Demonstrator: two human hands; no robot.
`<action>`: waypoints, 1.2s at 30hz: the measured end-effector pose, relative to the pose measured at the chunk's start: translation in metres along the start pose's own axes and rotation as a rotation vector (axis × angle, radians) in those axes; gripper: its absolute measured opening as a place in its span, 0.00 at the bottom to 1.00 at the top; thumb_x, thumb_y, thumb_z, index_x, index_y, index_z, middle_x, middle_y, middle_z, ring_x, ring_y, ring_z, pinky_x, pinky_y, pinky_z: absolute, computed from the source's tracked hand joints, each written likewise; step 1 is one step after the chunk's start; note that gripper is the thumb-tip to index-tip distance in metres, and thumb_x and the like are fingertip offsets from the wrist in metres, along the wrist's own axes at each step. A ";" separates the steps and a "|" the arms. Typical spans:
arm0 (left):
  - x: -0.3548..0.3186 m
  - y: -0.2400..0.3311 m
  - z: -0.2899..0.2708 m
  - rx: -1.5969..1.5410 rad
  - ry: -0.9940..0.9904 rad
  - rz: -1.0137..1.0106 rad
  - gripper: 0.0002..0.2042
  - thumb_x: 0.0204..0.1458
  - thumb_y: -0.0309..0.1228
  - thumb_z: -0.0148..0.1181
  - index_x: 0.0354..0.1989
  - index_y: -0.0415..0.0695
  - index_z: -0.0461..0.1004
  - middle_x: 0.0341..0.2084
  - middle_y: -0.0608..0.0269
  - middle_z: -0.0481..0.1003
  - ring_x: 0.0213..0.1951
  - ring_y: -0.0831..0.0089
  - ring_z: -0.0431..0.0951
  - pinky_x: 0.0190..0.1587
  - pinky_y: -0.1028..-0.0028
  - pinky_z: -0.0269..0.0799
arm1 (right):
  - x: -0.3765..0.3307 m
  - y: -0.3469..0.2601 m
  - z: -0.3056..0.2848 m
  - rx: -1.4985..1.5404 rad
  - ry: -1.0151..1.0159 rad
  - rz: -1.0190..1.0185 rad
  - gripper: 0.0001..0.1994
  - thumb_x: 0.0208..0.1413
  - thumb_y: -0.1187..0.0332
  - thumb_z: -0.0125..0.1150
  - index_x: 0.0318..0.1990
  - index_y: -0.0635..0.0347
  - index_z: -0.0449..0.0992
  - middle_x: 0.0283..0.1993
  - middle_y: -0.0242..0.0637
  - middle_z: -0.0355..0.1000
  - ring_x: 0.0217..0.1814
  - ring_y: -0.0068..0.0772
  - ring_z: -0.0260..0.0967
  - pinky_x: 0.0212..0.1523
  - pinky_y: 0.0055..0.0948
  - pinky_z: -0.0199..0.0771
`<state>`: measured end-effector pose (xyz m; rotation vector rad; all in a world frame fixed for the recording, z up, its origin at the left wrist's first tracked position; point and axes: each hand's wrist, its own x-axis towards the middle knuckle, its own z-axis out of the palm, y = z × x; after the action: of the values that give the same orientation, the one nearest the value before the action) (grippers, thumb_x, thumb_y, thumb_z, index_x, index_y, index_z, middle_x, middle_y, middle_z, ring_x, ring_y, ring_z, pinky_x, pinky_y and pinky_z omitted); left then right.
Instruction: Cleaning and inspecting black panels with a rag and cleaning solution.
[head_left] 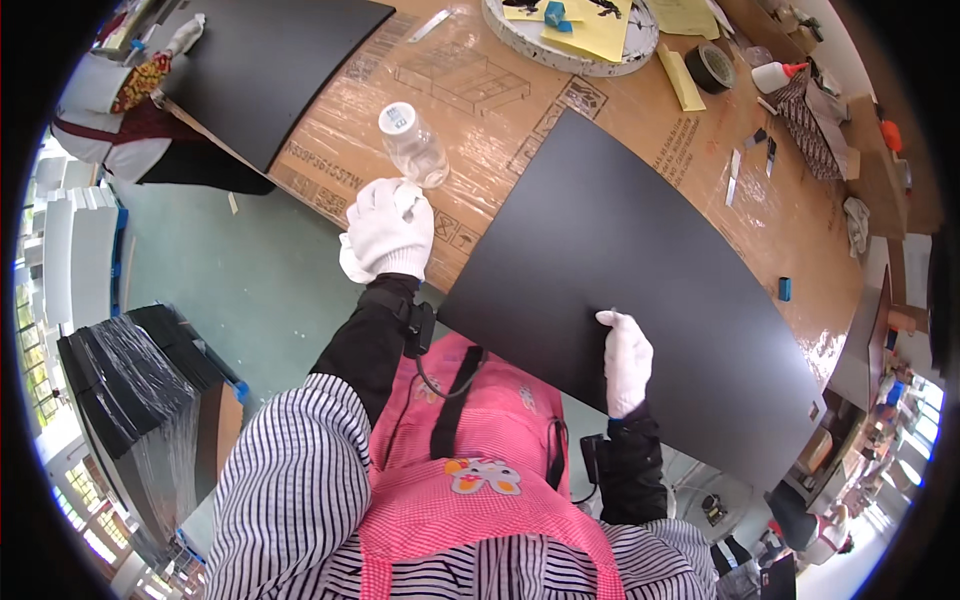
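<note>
My left hand (393, 225), in a white glove, is closed with its fingers curled at the table's near edge. A bunched white cloth (353, 260) shows under its left side and appears to be in its grip. Just beyond the knuckles, a clear bottle (418, 155) with a white top stands on the table. My right hand (628, 362), also gloved in white, rests on a large black panel (640, 250), holding nothing visible. One fingertip points left over the surface; the other fingers are partly hidden. The panel overhangs the table's near edge.
Wrapped cardboard covers the table (480, 130). Around it lie a round turntable (575, 62) with yellow paper, a black tape roll (710, 68), blades and a blue block (785, 288). At left, another person's gloved hand (187, 35) touches a second black panel (290, 60). Stacked panels (140, 390) stand lower left.
</note>
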<state>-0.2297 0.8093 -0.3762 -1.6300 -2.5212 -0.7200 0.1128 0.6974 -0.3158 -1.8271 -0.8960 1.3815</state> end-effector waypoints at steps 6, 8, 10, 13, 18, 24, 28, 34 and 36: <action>-0.006 -0.003 0.001 0.021 0.022 0.039 0.17 0.54 0.43 0.66 0.50 0.54 0.80 0.52 0.60 0.80 0.54 0.51 0.77 0.58 0.54 0.74 | -0.005 0.002 0.033 -0.549 -0.002 -0.583 0.07 0.59 0.69 0.71 0.44 0.53 0.86 0.39 0.32 0.77 0.44 0.37 0.72 0.47 0.39 0.75; -0.008 0.002 -0.003 0.044 0.017 0.073 0.16 0.54 0.43 0.66 0.50 0.55 0.80 0.52 0.60 0.80 0.54 0.51 0.77 0.58 0.54 0.74 | -0.005 0.001 0.044 -0.685 -0.022 -0.621 0.08 0.57 0.68 0.73 0.44 0.51 0.86 0.39 0.33 0.77 0.45 0.42 0.73 0.48 0.42 0.74; -0.008 0.004 -0.006 0.070 0.013 0.106 0.16 0.54 0.43 0.67 0.50 0.55 0.80 0.52 0.60 0.80 0.54 0.52 0.77 0.57 0.54 0.74 | -0.001 0.004 0.052 -0.682 -0.025 -0.677 0.08 0.58 0.70 0.70 0.45 0.50 0.85 0.39 0.35 0.77 0.44 0.44 0.74 0.48 0.42 0.74; -0.008 0.002 -0.004 0.062 0.017 0.111 0.16 0.54 0.43 0.67 0.50 0.55 0.80 0.52 0.61 0.80 0.54 0.52 0.77 0.57 0.53 0.74 | 0.009 0.002 0.062 -0.685 -0.059 -0.694 0.09 0.58 0.71 0.69 0.47 0.50 0.84 0.39 0.36 0.77 0.43 0.44 0.75 0.47 0.42 0.73; -0.004 0.003 -0.009 -0.014 0.035 0.086 0.17 0.53 0.43 0.67 0.50 0.54 0.81 0.52 0.61 0.80 0.54 0.51 0.77 0.57 0.53 0.74 | 0.016 -0.021 0.078 -0.699 -0.105 -0.706 0.09 0.56 0.73 0.70 0.44 0.51 0.84 0.37 0.36 0.77 0.42 0.44 0.75 0.45 0.42 0.74; -0.002 0.000 0.000 -0.012 0.043 0.071 0.15 0.53 0.41 0.68 0.48 0.53 0.81 0.52 0.62 0.80 0.54 0.53 0.77 0.57 0.53 0.74 | 0.028 -0.017 0.070 -0.282 0.021 -0.513 0.04 0.60 0.74 0.71 0.42 0.59 0.83 0.40 0.35 0.79 0.41 0.30 0.77 0.47 0.32 0.77; -0.006 -0.003 0.002 -0.007 0.072 0.045 0.14 0.53 0.41 0.68 0.46 0.53 0.81 0.51 0.66 0.80 0.55 0.56 0.77 0.56 0.54 0.74 | 0.021 -0.012 0.046 -0.430 -0.059 -0.289 0.04 0.64 0.73 0.69 0.43 0.62 0.83 0.37 0.33 0.79 0.35 0.23 0.76 0.42 0.27 0.78; -0.008 -0.002 0.001 0.089 0.072 0.268 0.14 0.51 0.41 0.70 0.45 0.54 0.82 0.51 0.67 0.80 0.56 0.57 0.77 0.55 0.54 0.75 | 0.021 -0.013 0.047 -0.539 -0.226 -0.605 0.06 0.55 0.78 0.70 0.39 0.57 0.83 0.35 0.38 0.77 0.37 0.42 0.76 0.42 0.37 0.77; -0.007 -0.004 0.001 0.089 0.092 0.248 0.14 0.51 0.41 0.70 0.45 0.54 0.82 0.51 0.66 0.80 0.56 0.56 0.77 0.55 0.53 0.75 | 0.028 -0.015 0.053 -0.558 -0.184 -0.636 0.07 0.55 0.79 0.70 0.40 0.57 0.83 0.34 0.38 0.76 0.37 0.42 0.76 0.42 0.37 0.77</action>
<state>-0.2304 0.8023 -0.3807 -1.7908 -2.2031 -0.6302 0.0649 0.7343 -0.3289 -1.5633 -1.9098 0.9462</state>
